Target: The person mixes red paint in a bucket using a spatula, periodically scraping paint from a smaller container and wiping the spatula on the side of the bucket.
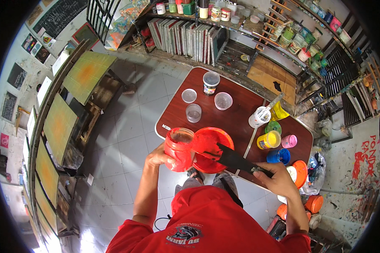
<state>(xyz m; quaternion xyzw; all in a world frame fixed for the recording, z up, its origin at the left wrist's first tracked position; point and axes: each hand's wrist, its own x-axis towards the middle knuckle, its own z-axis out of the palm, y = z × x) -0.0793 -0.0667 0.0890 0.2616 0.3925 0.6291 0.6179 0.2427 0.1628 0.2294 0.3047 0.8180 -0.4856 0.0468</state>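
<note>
My left hand [158, 157] is wrapped round a red plastic jar [178, 155], tilted to the right, with wet red paint at its mouth. In my right hand [278, 178] is the handle of a black spatula [237, 162]. The spatula's tip, smeared with red paint, reaches to the jar's mouth. Behind the blade, at the table's near edge, is a wide orange-red tub [226, 137]; thick red paint spans from the jar's mouth over its rim. What is inside the tub is partly hidden by the blade.
The dark red table [173, 114] bears clear plastic cups [193, 113], a dark lidded jar [211, 82], a white tub with tools [259, 117], and yellow [269, 140], pink and blue paint pots. Framed screens [185, 40] stand on a shelf beyond. Sprayed panels [88, 76] lean along the left rack.
</note>
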